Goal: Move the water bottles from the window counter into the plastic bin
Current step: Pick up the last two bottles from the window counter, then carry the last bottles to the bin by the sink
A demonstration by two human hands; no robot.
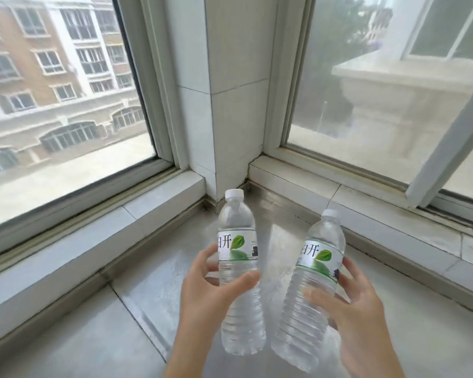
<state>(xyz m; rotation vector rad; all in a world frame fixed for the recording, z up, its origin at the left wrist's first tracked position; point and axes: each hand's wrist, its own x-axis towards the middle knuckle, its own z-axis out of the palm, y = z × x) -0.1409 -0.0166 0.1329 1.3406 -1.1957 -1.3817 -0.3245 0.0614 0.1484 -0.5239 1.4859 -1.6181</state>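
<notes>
Two clear water bottles with white caps and green-leaf labels are held above the grey window counter [93,317]. My left hand [208,293] grips the left bottle [238,241] around its middle, thumb across the front; this bottle is upright. My right hand [358,315] grips the right bottle [317,271] just below the label, and it leans a little to the right. Both bottle bases hang clear of the counter. The plastic bin is not in view.
The counter sits in a corner between two large windows, with a tiled white pillar [230,91] at the corner. Raised white sills [153,203] run along both windows. An open window sash [448,148] slants in at the right.
</notes>
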